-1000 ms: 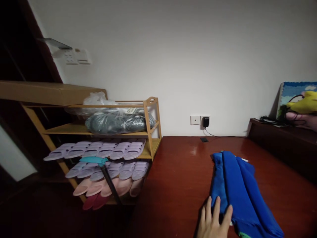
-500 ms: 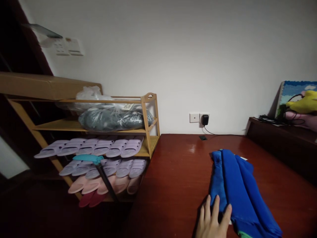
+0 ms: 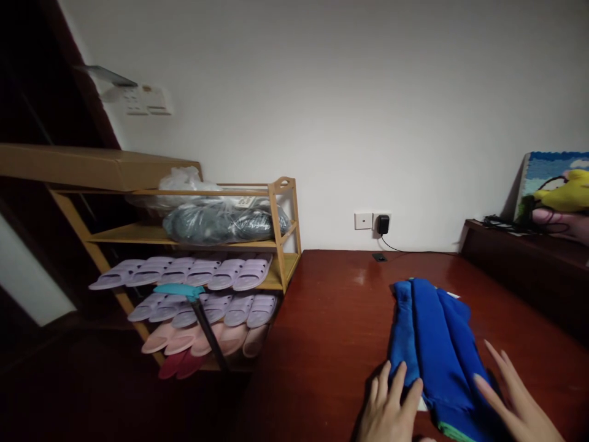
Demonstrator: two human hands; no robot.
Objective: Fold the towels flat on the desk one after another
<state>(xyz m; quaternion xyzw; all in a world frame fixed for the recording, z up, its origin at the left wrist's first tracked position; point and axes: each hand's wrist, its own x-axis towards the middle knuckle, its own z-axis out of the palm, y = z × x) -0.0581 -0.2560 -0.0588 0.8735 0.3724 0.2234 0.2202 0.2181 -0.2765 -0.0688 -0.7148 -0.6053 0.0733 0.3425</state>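
A blue folded cloth (image 3: 444,344), seemingly a garment, lies lengthwise on the red-brown table (image 3: 322,344). Green edging shows at its near end, and a small white tag pokes out by its left side. My left hand (image 3: 391,402) rests at the cloth's lower left edge, fingers spread and fingertips touching the fabric. On the other side, my right hand (image 3: 519,399) is held at the cloth's lower right edge with its fingers stretched apart. Whether the right fingers press on the fabric, I cannot tell.
Left of the table stands a wooden shoe rack (image 3: 285,245) with several slippers, a plastic-wrapped bundle (image 3: 221,221) and a cardboard box (image 3: 92,169). A black plug (image 3: 383,224) sits in the wall socket. A raised dark ledge (image 3: 519,258) holds a yellow-and-pink plush toy (image 3: 568,193).
My right hand has come into view at the cloth's right side. The left hand stays at the left edge, nearly unmoved. The camera view has shifted slightly left.
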